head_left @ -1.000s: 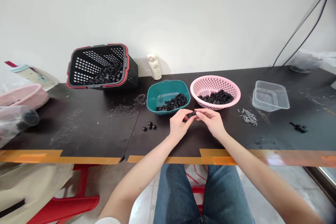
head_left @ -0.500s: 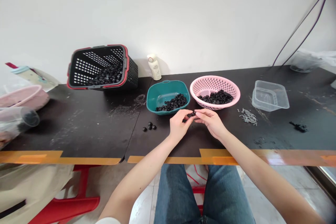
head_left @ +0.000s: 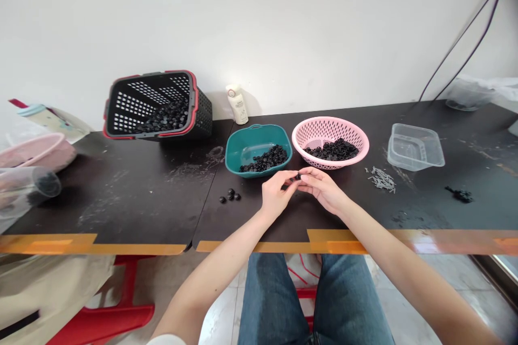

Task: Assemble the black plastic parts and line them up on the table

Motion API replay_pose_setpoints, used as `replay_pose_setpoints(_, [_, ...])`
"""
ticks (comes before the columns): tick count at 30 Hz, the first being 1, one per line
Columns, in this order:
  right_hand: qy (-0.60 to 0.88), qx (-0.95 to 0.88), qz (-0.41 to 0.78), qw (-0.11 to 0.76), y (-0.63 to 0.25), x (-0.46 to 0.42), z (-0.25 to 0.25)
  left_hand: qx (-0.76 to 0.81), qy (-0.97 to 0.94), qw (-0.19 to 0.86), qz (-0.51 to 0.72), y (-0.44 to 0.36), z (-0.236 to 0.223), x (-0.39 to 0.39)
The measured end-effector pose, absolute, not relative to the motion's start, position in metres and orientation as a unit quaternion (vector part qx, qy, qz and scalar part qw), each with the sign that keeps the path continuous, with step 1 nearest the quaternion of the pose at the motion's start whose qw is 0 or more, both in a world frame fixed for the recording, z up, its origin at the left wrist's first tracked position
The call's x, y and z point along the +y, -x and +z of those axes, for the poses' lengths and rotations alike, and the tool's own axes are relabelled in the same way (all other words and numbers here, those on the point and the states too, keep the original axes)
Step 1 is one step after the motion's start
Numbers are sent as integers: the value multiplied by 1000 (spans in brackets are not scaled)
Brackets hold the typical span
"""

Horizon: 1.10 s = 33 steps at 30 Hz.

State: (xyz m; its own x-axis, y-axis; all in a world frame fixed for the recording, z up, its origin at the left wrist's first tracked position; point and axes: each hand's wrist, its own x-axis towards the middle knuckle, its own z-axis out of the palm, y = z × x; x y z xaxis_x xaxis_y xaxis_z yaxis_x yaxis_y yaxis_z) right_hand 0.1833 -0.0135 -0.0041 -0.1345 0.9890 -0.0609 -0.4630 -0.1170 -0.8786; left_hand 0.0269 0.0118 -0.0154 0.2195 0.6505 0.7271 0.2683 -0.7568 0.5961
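Note:
My left hand [head_left: 276, 194] and my right hand [head_left: 324, 190] meet over the dark table, both pinching one small black part [head_left: 298, 177] between their fingertips. Just behind them stands a teal bowl [head_left: 245, 143] with a heap of small black parts, and to its right a pink perforated basket [head_left: 348, 132] with more black parts. A few loose black parts [head_left: 230, 194] lie on the table left of my left hand.
A black basket with a red rim [head_left: 156, 103] lies tipped at the back left. A white bottle [head_left: 238, 104] stands by the wall. A clear plastic tray [head_left: 415, 147] and a pile of grey pins [head_left: 381, 179] sit at the right. The table [head_left: 133, 199] has orange tape on its front edge.
Both hands stay together on the small black part, the right fingers shifting slightly left. Nothing else has moved.

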Motion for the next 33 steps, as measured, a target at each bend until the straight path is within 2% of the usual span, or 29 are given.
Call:
replay_pose_setpoints(23, [395,-383,604,576,-184,-13,-4,298,-763,159,551,-28,-15,12])
replay_pose_setpoints(33, [383,-384,624,563,-185,-13,-5,289,-768,160,548,-28,-15,11])
